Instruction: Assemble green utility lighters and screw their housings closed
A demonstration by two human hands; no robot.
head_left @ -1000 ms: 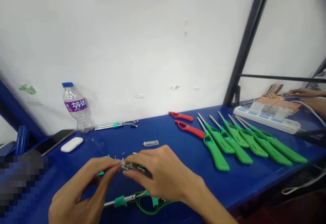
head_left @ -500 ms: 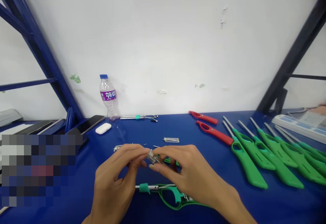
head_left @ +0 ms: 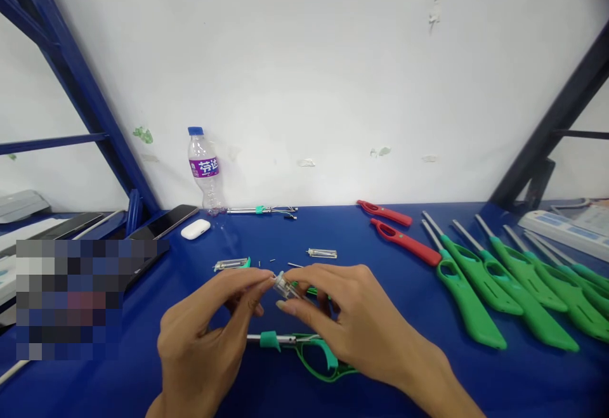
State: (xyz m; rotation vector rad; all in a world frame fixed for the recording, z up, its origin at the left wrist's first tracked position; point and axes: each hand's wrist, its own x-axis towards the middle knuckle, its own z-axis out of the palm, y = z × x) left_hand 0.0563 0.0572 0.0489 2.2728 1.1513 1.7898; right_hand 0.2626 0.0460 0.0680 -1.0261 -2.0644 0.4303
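Both my hands meet over the blue table [head_left: 361,240]. My right hand [head_left: 352,326] pinches a small clear plastic cylinder [head_left: 284,285] between thumb and fingers. My left hand [head_left: 204,335] has its fingertips closed on the left end of that same piece. Under my hands lies a partly open green lighter shell [head_left: 314,351] with a metal tube and a teal collar. Another clear cylinder [head_left: 322,254] and a third one with a teal bit [head_left: 231,264] lie just beyond, among tiny loose parts.
Several finished green stick lighters [head_left: 499,278] and two red ones [head_left: 399,237] lie in a row at the right. A water bottle [head_left: 204,170], a white earbud case [head_left: 195,229], a phone [head_left: 164,221] and a metal tube assembly [head_left: 259,210] sit by the wall. A power strip [head_left: 566,231] lies far right.
The view has swung left and steadied, so the bottle and lighters now sit further right. My hands stay together on the clear cylinder, raised slightly above the green shell.
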